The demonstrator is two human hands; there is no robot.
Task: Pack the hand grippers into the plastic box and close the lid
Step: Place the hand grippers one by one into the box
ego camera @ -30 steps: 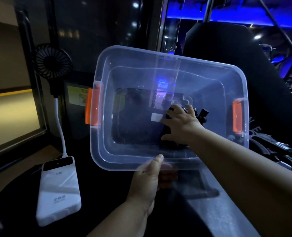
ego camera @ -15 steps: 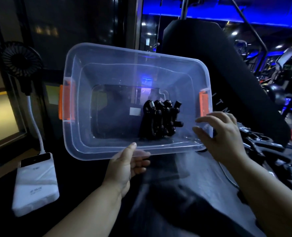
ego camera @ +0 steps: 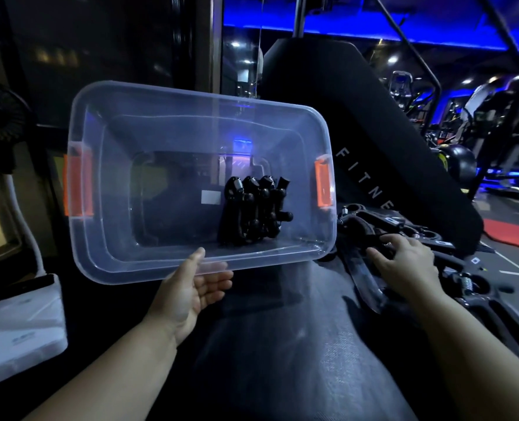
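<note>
Head view: right grip (ego camera: 404, 262) has moved from plastic box (ego camera: 161, 132) onto loose hand grippers (ego camera: 370, 223) beside it, clasp cannot be told; left grip (ego camera: 191, 287) grasps box's near rim.

The plastic box (ego camera: 167, 123) is showing clear and colourless, its two latches (ego camera: 77, 185) glowing orange. The hand grippers (ego camera: 253, 214) inside are looking solid black, their springs glinting silver. The power bank (ego camera: 21, 323) is showing white, the fan (ego camera: 0, 113) black. Blue strip lighting (ego camera: 358, 34) is tinting the background, and white letters (ego camera: 364, 180) are standing out on the black pad (ego camera: 389, 132).
</note>
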